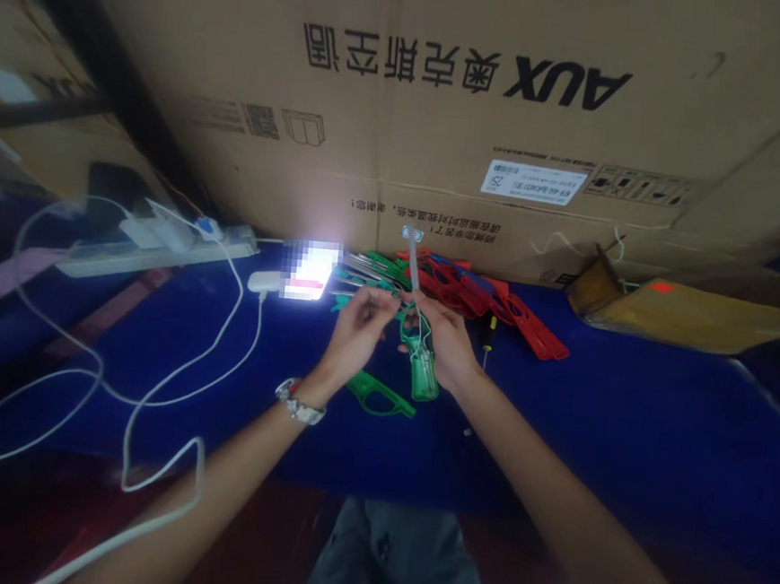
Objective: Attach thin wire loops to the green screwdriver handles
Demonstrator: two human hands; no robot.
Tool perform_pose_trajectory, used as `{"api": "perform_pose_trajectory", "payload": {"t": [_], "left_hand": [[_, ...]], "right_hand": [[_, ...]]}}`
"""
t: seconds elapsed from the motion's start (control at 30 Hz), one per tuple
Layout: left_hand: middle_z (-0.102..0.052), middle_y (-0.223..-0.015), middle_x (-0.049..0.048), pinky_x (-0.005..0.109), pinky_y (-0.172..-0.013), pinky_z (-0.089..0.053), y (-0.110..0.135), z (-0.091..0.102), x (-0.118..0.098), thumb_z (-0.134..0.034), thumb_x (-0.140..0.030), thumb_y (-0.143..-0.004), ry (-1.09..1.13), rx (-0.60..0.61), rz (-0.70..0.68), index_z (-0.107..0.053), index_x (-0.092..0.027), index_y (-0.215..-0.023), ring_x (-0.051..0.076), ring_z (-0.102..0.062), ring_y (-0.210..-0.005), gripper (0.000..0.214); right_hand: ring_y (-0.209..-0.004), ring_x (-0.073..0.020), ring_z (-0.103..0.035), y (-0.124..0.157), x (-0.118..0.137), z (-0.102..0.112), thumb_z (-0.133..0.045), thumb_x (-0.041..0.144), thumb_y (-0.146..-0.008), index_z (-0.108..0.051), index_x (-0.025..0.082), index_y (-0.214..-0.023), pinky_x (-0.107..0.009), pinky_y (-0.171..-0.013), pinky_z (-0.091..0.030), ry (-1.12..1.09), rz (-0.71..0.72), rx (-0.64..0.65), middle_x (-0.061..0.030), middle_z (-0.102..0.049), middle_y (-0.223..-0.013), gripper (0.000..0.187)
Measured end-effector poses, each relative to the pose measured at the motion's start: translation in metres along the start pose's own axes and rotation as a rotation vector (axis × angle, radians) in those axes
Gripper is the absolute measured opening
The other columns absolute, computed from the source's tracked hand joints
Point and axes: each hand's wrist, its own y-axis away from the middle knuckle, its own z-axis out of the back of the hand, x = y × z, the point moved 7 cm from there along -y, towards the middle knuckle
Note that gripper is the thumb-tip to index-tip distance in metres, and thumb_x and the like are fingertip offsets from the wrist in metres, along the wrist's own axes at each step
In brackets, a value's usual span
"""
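Observation:
My right hand (447,337) is closed around a green see-through long-neck lighter (424,376), its pale neck pointing away from me. Thin white wires run along the lighter's open-looking body. Close beside it, my left hand (364,321) pinches at the lighter's middle; what sits between the fingertips is too small to make out. A loose green lighter shell half (382,398) lies on the blue tabletop (270,445) just below both hands. Beyond them rests a pile of red lighter parts (529,325) and green lighters with metal necks (375,264).
A black-and-yellow screwdriver (490,334) lies right of my hands. A lit screen (317,270) and a white plug-like block (266,280) are at left, with a long white cable (233,307) and power strip (156,251). A large cardboard box (386,166) stands behind.

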Motion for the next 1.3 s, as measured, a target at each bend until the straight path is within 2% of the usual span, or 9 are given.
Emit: {"api": "perform_pose_trajectory", "payload": {"t": [0.1,0.17,0.33,0.5,0.67,0.87,1.07,1.2,1.3], "left_hand": [[-0.062,-0.076,0.0004,0.021,-0.055,-0.04,-0.013,0.003,0.007,-0.076,-0.048,-0.078,0.113,-0.024,0.118,-0.067,-0.018,-0.086,0.011,-0.053,-0.064,0.032],[-0.06,-0.071,-0.001,0.022,-0.054,-0.04,-0.019,-0.002,0.009,-0.08,-0.049,-0.074,0.162,0.042,0.166,-0.068,-0.018,-0.085,0.01,-0.052,-0.06,0.035],[-0.063,-0.067,0.0012,0.024,-0.059,-0.047,-0.02,-0.014,0.015,-0.083,-0.046,-0.071,0.15,0.261,0.243,-0.071,-0.016,-0.071,0.011,-0.057,-0.061,0.033],[-0.073,-0.081,0.0049,0.027,-0.072,-0.055,-0.016,-0.007,0.028,-0.084,-0.041,-0.07,0.13,0.222,0.307,-0.076,-0.017,-0.08,0.014,-0.066,-0.07,0.027],[-0.075,-0.084,0.0056,0.033,-0.081,-0.059,-0.009,-0.006,0.035,-0.089,-0.037,-0.063,0.176,0.212,0.38,-0.078,-0.017,-0.081,0.018,-0.07,-0.079,0.029],[-0.076,-0.087,0.0048,0.037,-0.089,-0.058,-0.005,-0.003,0.037,-0.091,-0.027,-0.059,0.271,0.105,0.467,-0.077,-0.015,-0.077,0.019,-0.071,-0.084,0.026],[-0.076,-0.091,0.0045,0.033,-0.091,-0.057,-0.009,0.004,0.03,-0.089,-0.019,-0.059,0.357,-0.013,0.423,-0.077,-0.014,-0.077,0.017,-0.07,-0.09,0.022],[-0.076,-0.093,0.0039,0.032,-0.092,-0.056,-0.017,0.018,0.025,-0.088,-0.019,-0.059,0.395,-0.09,0.345,-0.075,-0.015,-0.074,0.017,-0.07,-0.094,0.02],[-0.076,-0.093,0.0029,0.031,-0.092,-0.056,-0.021,0.023,0.024,-0.087,-0.018,-0.061,0.407,-0.116,0.309,-0.075,-0.015,-0.073,0.016,-0.07,-0.092,0.017]], "right_hand": [[-0.062,-0.0136,-0.054,0.004,-0.002,-0.01,-0.081,0.051,-0.068,-0.077,0.019,-0.086,-0.024,-0.042,-0.049,0.063,-0.093,0.195,-0.0011,-0.06,-0.07,0.037],[-0.061,-0.0136,-0.053,0.005,-0.003,-0.013,-0.08,0.052,-0.069,-0.077,0.018,-0.086,-0.024,-0.04,-0.048,0.104,-0.114,0.29,-0.002,-0.061,-0.071,0.037],[-0.066,-0.015,-0.056,-0.001,-0.004,-0.004,-0.08,0.053,-0.069,-0.075,0.018,-0.08,-0.023,-0.041,-0.048,0.209,-0.134,0.328,-0.0027,-0.062,-0.071,0.038],[-0.064,-0.0156,-0.056,-0.006,0.0,0.002,-0.078,0.044,-0.069,-0.069,0.019,-0.077,-0.027,-0.049,-0.049,0.336,-0.109,0.267,-0.0001,-0.061,-0.066,0.028],[-0.071,-0.0159,-0.063,-0.013,0.01,0.014,-0.061,0.024,-0.071,-0.061,0.02,-0.083,-0.031,-0.074,-0.05,0.334,-0.017,0.078,0.002,-0.065,-0.067,0.012],[-0.068,-0.016,-0.06,-0.024,0.016,0.019,-0.054,0.026,-0.07,-0.058,0.022,-0.084,-0.032,-0.071,-0.048,0.42,0.111,0.037,0.0024,-0.064,-0.078,0.015],[-0.077,-0.0167,-0.063,-0.025,0.025,0.023,-0.057,0.027,-0.076,-0.062,0.021,-0.084,-0.032,-0.076,-0.05,0.513,0.204,0.14,0.0012,-0.066,-0.077,0.011],[-0.054,-0.015,-0.061,-0.013,0.013,0.033,-0.062,0.051,-0.086,-0.062,0.021,-0.087,-0.026,-0.047,-0.045,0.655,-0.046,0.324,-0.0001,-0.069,-0.071,0.029],[-0.042,-0.0095,-0.053,-0.005,0.014,0.033,-0.06,0.063,-0.086,-0.059,0.019,-0.079,-0.021,-0.037,-0.039,0.657,-0.042,0.452,-0.0004,-0.069,-0.066,0.044]]}}
